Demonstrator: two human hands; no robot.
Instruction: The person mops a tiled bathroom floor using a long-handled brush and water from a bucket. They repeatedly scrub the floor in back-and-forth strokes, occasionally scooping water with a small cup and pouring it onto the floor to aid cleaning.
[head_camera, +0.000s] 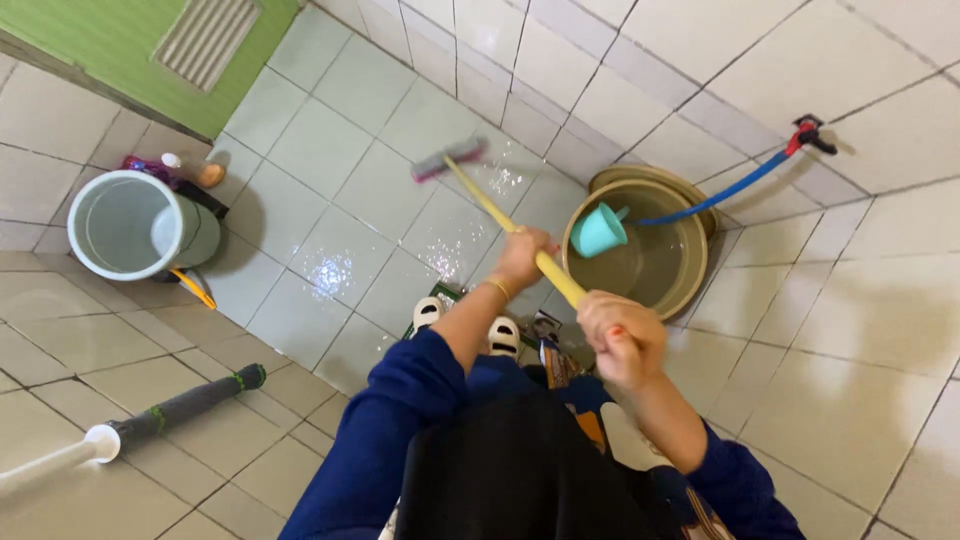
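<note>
Firmly both hands (575, 300) grip the yellow-handled, seemingly grey brush (450, 158).

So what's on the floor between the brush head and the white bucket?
Nothing but wet, shiny floor tiles lie between the brush head and the white bucket, as the head view shows.

Pale green floor tiles (330, 190) are glistening wet at the frame's centre. White wall tiles (700, 50) are filling the upper right, and a green door (110, 40) is showing upper left.
</note>
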